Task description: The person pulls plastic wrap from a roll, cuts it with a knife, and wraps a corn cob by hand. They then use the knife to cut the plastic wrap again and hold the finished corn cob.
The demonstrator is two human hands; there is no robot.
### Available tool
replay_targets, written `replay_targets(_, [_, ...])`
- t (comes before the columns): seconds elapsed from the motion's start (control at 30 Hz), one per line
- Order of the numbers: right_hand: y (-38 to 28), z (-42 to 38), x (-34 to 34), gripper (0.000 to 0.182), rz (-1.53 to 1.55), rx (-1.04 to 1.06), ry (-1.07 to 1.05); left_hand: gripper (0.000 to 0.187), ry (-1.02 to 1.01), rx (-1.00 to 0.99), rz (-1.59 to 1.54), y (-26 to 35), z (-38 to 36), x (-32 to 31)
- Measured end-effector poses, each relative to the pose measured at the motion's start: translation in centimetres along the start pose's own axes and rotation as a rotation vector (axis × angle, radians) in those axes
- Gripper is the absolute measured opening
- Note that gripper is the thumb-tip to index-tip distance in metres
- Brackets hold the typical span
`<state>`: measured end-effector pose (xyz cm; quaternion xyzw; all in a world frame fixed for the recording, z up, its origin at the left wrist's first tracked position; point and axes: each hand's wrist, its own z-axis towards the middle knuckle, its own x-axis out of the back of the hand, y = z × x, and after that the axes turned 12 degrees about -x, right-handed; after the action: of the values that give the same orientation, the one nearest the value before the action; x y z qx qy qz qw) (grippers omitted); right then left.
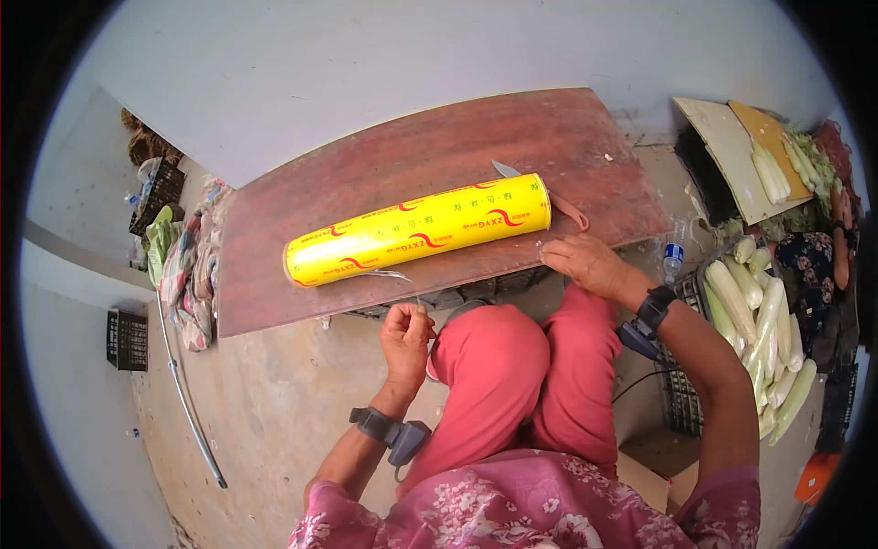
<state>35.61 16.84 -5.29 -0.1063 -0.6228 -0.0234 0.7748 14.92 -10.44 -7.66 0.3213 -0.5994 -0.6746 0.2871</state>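
Note:
A yellow roll of cling film (pixel 416 231) with red print lies aslant on the brown wooden table (pixel 585 137). From its near side a thin, clear twisted strand of film (pixel 391 274) comes off toward me. My left hand (pixel 405 343) is closed in a pinch below the table's front edge, on what looks like the end of that strand. At the table edge, right of the roll's end, my right hand (pixel 590 265) has its fingers pressed together; what they hold, if anything, is too small to make out. Partly hidden behind the roll lies a knife (pixel 572 212) with a pinkish handle.
To my right a crate holds pale, peeled-looking corn cobs (pixel 759 311), with a water bottle (pixel 673 261) beside it. Boards (pixel 732 156) lean farther back. On the left are a metal pole (pixel 183 389), a cloth bundle (pixel 194 274) and a black crate (pixel 126 339).

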Motion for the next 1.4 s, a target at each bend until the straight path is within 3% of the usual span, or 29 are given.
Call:
replay_targets(0.17, [0.0, 0.0, -0.1, 0.029, -0.013, -0.012, -0.017, 0.015, -0.063, -0.172, 0.119, 0.0, 0.9, 0.2])
replay_targets(0.27, [-0.2, -0.1, 0.1, 0.028, 0.001, -0.01, -0.014, 0.015, -0.075, -0.089, 0.141, -2.4, 0.4, 1.9])
replay_targets(0.37, [0.2, -0.2, -0.4, 0.029, -0.006, -0.008, -0.008, 0.016, -0.036, 0.129, 0.037, -3.4, 0.3, 2.6])
replay_targets(0.6, [0.0, -0.1, 0.0, 0.031, -0.013, -0.027, -0.038, 0.017, -0.033, -0.024, 0.117, -6.8, 1.8, 2.9])
replay_targets(0.77, [-0.1, -0.2, 0.0, 0.032, -0.016, -0.039, -0.051, 0.017, 0.13, -0.041, 0.154, -7.3, 1.9, 1.6])
replay_targets(1.07, [-0.5, -0.1, 0.6, 0.032, -0.013, -0.011, 0.039, 0.013, 0.305, 0.246, -0.02, -6.8, 3.5, -0.4])
replay_targets(1.27, [-0.3, -0.2, -0.1, 0.031, -0.007, -0.019, 0.045, 0.01, 0.275, 0.409, -0.007, -5.1, 3.4, 0.1])
replay_targets(1.4, [-0.1, -0.3, -0.2, 0.032, 0.004, -0.022, 0.043, 0.003, 0.232, 0.488, -0.225, -5.0, 4.1, 0.9])
